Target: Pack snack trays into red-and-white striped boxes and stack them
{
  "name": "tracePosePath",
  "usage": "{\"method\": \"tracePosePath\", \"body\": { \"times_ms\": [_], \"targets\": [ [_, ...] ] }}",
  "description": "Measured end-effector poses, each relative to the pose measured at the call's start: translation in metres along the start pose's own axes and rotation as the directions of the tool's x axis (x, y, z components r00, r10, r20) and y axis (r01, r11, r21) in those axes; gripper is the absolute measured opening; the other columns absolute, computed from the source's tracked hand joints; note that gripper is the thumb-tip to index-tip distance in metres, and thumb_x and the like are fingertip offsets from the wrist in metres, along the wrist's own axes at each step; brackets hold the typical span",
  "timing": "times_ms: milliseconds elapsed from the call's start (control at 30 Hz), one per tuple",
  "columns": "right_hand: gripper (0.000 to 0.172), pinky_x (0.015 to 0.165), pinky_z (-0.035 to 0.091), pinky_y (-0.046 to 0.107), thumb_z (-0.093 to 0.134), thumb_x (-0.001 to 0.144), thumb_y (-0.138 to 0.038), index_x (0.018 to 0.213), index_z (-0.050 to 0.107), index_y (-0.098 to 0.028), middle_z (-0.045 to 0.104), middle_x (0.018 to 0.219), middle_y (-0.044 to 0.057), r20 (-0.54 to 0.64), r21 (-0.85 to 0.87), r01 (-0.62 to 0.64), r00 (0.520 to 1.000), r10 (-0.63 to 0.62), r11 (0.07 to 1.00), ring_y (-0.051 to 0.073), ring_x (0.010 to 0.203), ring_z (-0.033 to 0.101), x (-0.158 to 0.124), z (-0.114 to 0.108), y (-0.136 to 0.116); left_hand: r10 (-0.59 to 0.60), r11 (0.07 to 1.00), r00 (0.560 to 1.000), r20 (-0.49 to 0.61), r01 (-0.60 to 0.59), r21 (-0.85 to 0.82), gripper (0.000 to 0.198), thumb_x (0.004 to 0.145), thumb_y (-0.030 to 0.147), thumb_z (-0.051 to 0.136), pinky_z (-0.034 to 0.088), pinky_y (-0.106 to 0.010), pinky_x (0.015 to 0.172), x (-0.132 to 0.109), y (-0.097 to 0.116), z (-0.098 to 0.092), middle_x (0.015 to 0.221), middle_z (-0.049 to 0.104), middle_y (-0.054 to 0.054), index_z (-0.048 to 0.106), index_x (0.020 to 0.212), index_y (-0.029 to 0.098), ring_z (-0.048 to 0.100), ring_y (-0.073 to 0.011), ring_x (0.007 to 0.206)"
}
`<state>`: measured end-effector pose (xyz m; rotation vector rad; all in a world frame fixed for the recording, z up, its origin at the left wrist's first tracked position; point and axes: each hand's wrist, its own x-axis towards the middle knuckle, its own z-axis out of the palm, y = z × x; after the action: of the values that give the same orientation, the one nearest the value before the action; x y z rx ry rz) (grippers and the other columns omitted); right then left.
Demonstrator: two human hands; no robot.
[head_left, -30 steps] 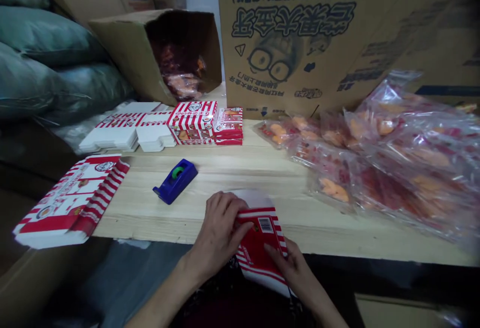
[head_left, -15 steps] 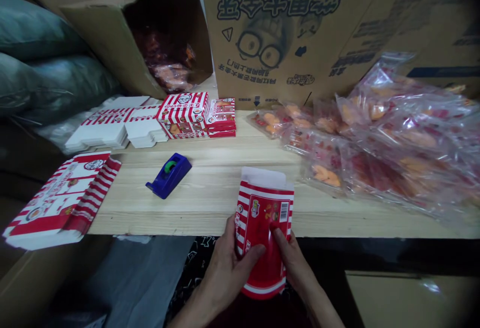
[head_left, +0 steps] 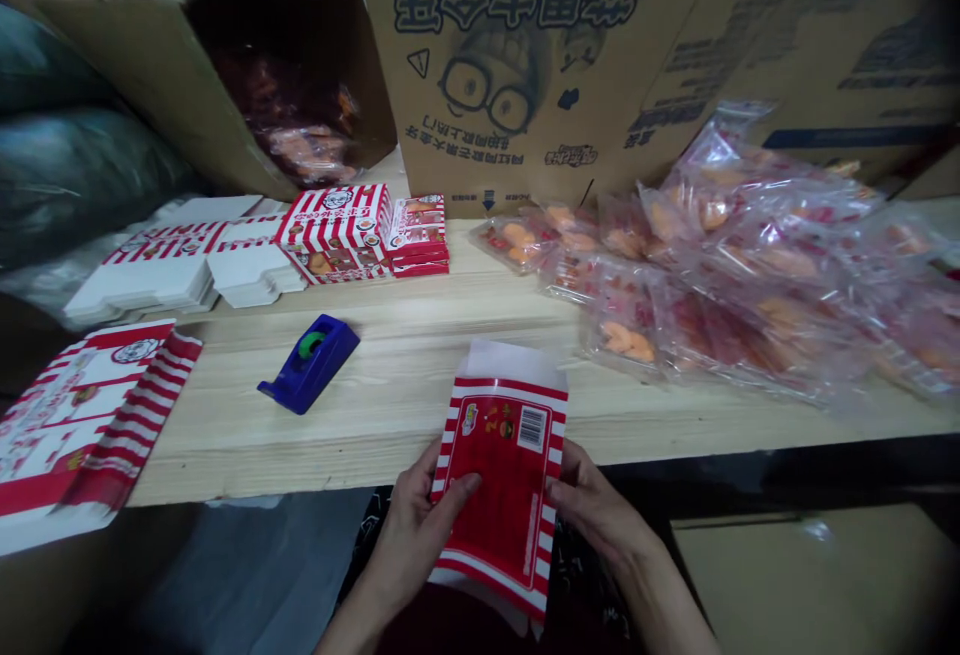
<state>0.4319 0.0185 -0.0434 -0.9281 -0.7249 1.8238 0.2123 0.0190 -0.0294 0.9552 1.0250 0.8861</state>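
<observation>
The left hand [head_left: 416,525] holds the lower left side of a flattened red-and-white striped paperboard carton [head_left: 502,485], its thumb [head_left: 461,485] pressed across the red face and its fingers out of sight behind. The right hand [head_left: 600,515] is partly open, with its fingers curved against the carton's right edge. Both forearms rise from the bottom of the view, angled inward. The carton is held tilted over the front edge of a pine table [head_left: 375,445], just right of a blue tape dispenser [head_left: 309,363], with its white flap [head_left: 510,360] uppermost. Left of the dispenser lies a larger striped carton [head_left: 90,415]. Behind it sit stacks of folded boxes [head_left: 334,235], and well to its right lie clear bags of orange snacks [head_left: 712,285].
</observation>
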Motion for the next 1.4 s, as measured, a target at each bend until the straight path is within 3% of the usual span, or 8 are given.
{"method": "tracePosePath", "body": {
  "times_ms": [167,267,367,600,767,900,1100,1400],
  "targets": [
    [0.050,0.101,0.056,0.048,0.093,0.070,-0.042,0.114,0.075,-0.027,0.081,0.116,0.008,0.062,0.053,-0.002,0.998,-0.001,0.999,0.028,0.109,0.076,0.014,-0.003,0.008,-0.058,0.997,0.998,0.037,0.059,-0.043,0.038,0.092,0.042,0.073,0.060,-0.046,0.096,0.005,-0.005,-0.011,0.121,0.076,-0.010,0.067,0.124,0.021,0.074,-0.0289,0.106],
    [0.045,0.102,0.056,0.047,0.093,0.072,-0.034,0.112,0.076,-0.024,0.081,0.114,0.008,-0.026,0.019,-0.040,0.999,0.040,0.999,0.027,0.106,0.076,0.015,-0.001,0.021,0.083,0.996,0.994,-0.072,-0.083,0.012,0.047,0.094,0.040,0.071,0.060,-0.041,0.096,0.010,-0.001,-0.020,0.123,0.074,-0.011,0.060,0.136,0.022,0.073,-0.0259,0.109],
    [0.040,0.099,0.059,0.045,0.093,0.073,-0.036,0.106,0.077,-0.022,0.083,0.109,0.007,-0.128,-0.028,-0.068,0.990,0.064,0.997,0.026,0.101,0.078,0.011,0.002,0.033,0.288,0.958,0.927,-0.242,-0.278,0.072,0.056,0.093,0.034,0.072,0.059,-0.035,0.095,0.016,0.005,-0.026,0.119,0.073,-0.008,0.051,0.144,0.025,0.072,-0.0200,0.105],
    [0.052,0.105,0.055,0.052,0.086,0.081,-0.048,0.124,0.068,-0.024,0.077,0.127,0.010,-0.211,-0.089,-0.039,0.977,0.019,0.995,0.031,0.118,0.072,0.004,0.019,0.052,0.275,0.961,0.921,-0.276,-0.265,0.072,0.047,0.089,0.031,0.077,0.055,-0.034,0.104,0.030,-0.011,-0.018,0.132,0.071,-0.008,0.059,0.132,0.026,0.068,-0.0225,0.120],
    [0.051,0.112,0.050,0.049,0.086,0.080,-0.047,0.126,0.069,-0.032,0.073,0.134,0.006,-0.085,0.041,-0.118,0.989,0.122,0.992,0.029,0.128,0.067,-0.006,-0.007,0.042,0.238,0.961,0.933,-0.270,-0.267,-0.075,0.050,0.090,0.032,0.077,0.053,-0.038,0.108,0.035,-0.007,-0.014,0.133,0.071,-0.012,0.057,0.135,0.024,0.068,-0.0251,0.123],
    [0.044,0.098,0.058,0.040,0.092,0.072,-0.051,0.112,0.077,-0.039,0.081,0.116,0.000,0.039,0.164,-0.165,0.986,0.161,0.973,0.024,0.107,0.076,-0.007,-0.035,0.041,0.232,0.960,0.943,-0.240,-0.262,-0.101,0.050,0.090,0.035,0.076,0.054,-0.041,0.107,0.035,0.002,-0.016,0.131,0.072,-0.014,0.057,0.135,0.023,0.069,-0.0272,0.122],
    [0.048,0.105,0.053,0.045,0.092,0.073,-0.045,0.117,0.076,-0.039,0.077,0.124,0.003,0.174,0.120,-0.077,0.983,0.056,0.990,0.026,0.114,0.072,0.005,-0.017,0.045,0.267,0.959,0.953,-0.146,-0.277,-0.053,0.054,0.093,0.032,0.073,0.052,-0.036,0.108,0.029,0.005,-0.017,0.141,0.067,-0.011,0.053,0.144,0.026,0.065,-0.0236,0.127],
    [0.037,0.119,0.042,0.051,0.076,0.092,-0.037,0.129,0.071,-0.038,0.069,0.138,0.004,0.139,-0.114,-0.019,0.990,0.035,0.993,0.024,0.128,0.064,0.003,-0.016,0.040,0.198,0.969,0.961,-0.191,-0.162,0.187,0.027,0.096,0.043,0.069,0.054,-0.025,0.079,0.029,-0.005,-0.034,0.101,0.078,-0.004,0.075,0.112,0.023,0.069,-0.0172,0.088]
  ]
}}
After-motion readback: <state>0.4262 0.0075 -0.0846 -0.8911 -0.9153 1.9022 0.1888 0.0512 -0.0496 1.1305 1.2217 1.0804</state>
